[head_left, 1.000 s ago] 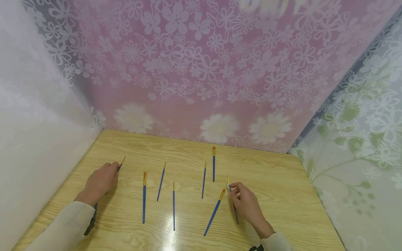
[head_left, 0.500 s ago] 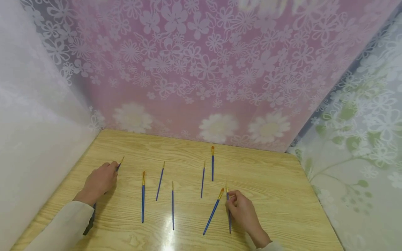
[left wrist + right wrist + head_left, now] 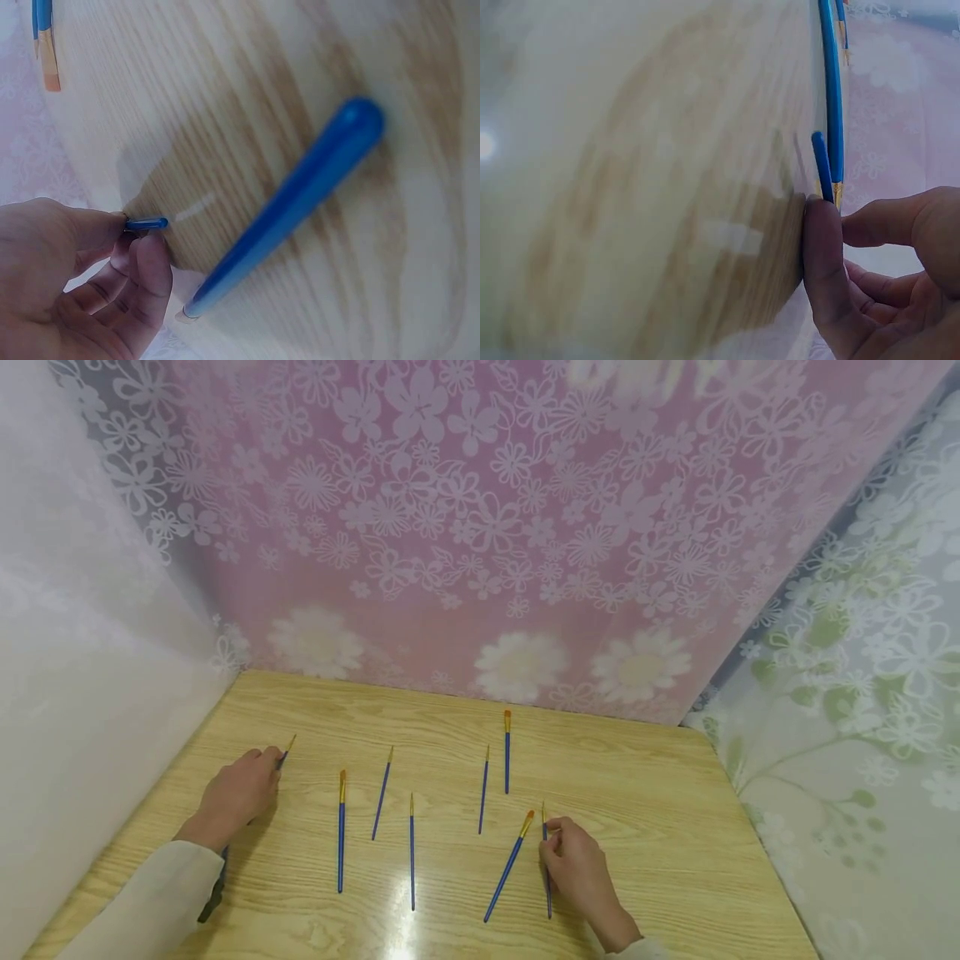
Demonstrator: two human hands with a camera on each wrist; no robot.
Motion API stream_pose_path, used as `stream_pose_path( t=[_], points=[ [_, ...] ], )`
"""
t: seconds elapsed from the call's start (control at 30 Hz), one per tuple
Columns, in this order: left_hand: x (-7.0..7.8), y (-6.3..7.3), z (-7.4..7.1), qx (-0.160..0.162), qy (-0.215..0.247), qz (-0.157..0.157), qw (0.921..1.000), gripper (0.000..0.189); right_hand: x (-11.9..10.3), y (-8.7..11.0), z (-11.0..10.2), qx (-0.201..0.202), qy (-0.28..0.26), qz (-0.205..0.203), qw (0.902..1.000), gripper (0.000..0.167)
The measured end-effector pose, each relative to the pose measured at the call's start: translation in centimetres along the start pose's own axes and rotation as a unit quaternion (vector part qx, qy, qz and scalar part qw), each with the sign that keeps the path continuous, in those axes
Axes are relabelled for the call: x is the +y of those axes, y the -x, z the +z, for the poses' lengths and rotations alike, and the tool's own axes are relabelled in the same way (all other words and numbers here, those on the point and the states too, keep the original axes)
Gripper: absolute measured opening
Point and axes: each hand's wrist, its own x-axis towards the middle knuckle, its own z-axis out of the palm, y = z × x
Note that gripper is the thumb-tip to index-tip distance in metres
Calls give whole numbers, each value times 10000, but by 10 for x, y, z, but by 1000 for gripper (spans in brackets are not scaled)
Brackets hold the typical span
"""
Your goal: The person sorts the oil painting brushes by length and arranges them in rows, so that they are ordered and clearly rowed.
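Note:
At the left of the head view, my left hand (image 3: pixel 238 793) pinches a slim paintbrush (image 3: pixel 287 751) with a blue handle and gold tip. Its blue handle end pokes out between thumb and fingers in the left wrist view, where a thicker blue-handled brush (image 3: pixel 289 206) appears large, close to the camera. On the right, my right hand (image 3: pixel 581 864) has thumb and index finger on another thin blue brush (image 3: pixel 548 897), whose pointed tip faces the back wall. Just left of it lies a slanted flat brush (image 3: pixel 510 870) with orange bristles.
Several more blue brushes lie spread over the wooden table (image 3: pixel 637 777), among them a flat brush (image 3: pixel 342 835), a thin brush (image 3: pixel 412 860) and a far flat brush (image 3: pixel 507 756). A pink floral backdrop (image 3: pixel 450 527) stands behind, with pale side walls.
My right hand has moved a little left and toward the front edge with its brush, which now stands straighter beside the slanted one. My left hand has stayed nearly still.

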Motion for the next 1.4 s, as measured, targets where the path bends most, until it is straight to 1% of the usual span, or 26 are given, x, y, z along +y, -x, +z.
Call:
stream_pose_path(
  t=[0.13,0.5,0.67,0.83,1.0,1.13,1.27,1.4],
  points=[
    [1,0,-1,-1,2,-15,10000,32,-2,0,1,71,310,-98,9994,32],
    [-1,-1,1,60,22,41,10000,32,-3,-3,4,152,684,-46,9975,35],
    [-3,-1,2,44,77,63,9999,31,-3,-2,4,94,655,-29,9978,34],
    [-3,-1,2,-25,123,24,9999,31,-3,-1,3,91,800,-154,9966,33],
    [-2,-2,1,-22,97,-5,10000,33,-3,1,3,67,811,-282,9963,32],
    [-1,-2,0,-66,77,-52,9999,33,-2,3,4,-2,726,-264,9970,33],
    [-1,-2,0,-137,82,-107,9998,34,-1,4,5,-51,766,-191,9969,34],
    [-2,-2,1,-137,103,-92,9998,34,-2,4,3,-82,739,8,9972,36]
  ],
)
